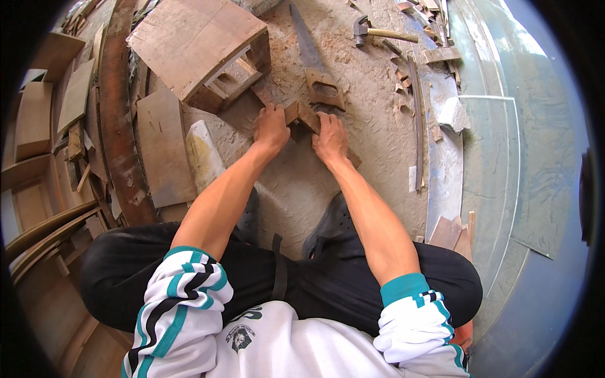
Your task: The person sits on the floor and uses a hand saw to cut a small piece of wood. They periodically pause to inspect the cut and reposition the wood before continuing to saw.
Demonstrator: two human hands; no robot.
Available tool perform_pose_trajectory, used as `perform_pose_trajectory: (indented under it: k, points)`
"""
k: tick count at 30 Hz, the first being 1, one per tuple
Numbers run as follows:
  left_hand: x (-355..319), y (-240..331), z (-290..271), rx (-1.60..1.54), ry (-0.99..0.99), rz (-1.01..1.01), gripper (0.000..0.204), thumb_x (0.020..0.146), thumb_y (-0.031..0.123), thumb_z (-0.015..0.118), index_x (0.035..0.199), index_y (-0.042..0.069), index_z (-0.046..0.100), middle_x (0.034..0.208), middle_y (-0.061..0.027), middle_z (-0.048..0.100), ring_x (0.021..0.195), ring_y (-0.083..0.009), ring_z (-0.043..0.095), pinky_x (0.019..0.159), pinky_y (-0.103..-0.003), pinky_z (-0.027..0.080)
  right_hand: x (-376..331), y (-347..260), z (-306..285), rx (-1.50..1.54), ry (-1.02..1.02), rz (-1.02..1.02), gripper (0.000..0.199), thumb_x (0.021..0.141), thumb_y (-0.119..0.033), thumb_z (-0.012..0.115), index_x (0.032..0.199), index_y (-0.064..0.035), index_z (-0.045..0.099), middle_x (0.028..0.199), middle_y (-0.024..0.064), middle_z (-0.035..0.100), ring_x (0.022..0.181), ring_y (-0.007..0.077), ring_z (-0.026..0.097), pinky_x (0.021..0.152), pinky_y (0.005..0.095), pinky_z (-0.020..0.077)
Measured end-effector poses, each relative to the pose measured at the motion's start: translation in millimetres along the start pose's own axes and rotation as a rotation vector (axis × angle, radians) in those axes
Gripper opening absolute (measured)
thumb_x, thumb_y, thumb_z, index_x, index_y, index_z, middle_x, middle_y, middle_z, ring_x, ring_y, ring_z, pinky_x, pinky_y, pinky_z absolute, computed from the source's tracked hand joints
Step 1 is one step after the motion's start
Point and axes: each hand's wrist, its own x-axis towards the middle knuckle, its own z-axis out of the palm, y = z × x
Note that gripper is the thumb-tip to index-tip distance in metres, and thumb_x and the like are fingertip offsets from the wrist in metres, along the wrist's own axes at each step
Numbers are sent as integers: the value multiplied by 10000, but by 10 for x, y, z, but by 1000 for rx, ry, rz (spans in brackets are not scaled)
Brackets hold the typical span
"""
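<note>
Both my hands are out in front, low over the floor, gripping a small angled wooden piece whose two short arms meet at a corner pointing away from me. My left hand is closed round its left arm, and my right hand round its right arm. The lower ends of the piece are partly hidden by my fingers. Just beyond my right hand lies a handsaw, its wooden handle toward me. To the far left of my hands stands a boxy wooden frame with a flat plywood top.
A hammer lies at the far right, near several wood offcuts. Glass sheets cover the right side. On the left are a plywood board, a long rusty-brown beam and stacked wooden panels.
</note>
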Motion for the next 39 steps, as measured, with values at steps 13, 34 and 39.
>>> perform_pose_trajectory:
  k: [13, 34, 39]
  points:
    - [14, -137, -139, -218, -83, 54, 662, 775, 406, 836, 1284, 44, 617, 1277, -181, 629, 1206, -364, 589, 1008, -441, 475, 258, 72, -76, 185, -161, 179, 580, 739, -182, 804, 1269, -80, 591, 1215, 179, 638, 1178, 357, 603, 984, 449, 499]
    - [356, -208, -531, -967, 98, -179, 431, 953, 321, 649, 1196, -34, 682, 1088, -176, 732, 996, -233, 676, 898, -343, 511, 428, -472, -167, 1126, -573, 820, 573, 1040, -457, 489, 1147, 97, 584, 1088, 237, 675, 931, 359, 709, 735, 516, 626]
    - [376, -439, -644, -753, 98, -226, 484, 906, 352, 651, 1213, -22, 679, 1126, -203, 727, 1060, -302, 686, 937, -378, 508, 37, -986, 351, 531, -131, 557, 1043, 832, -609, 723, 1482, 18, 201, 1170, 337, 598, 1039, 478, 662, 853, 534, 548]
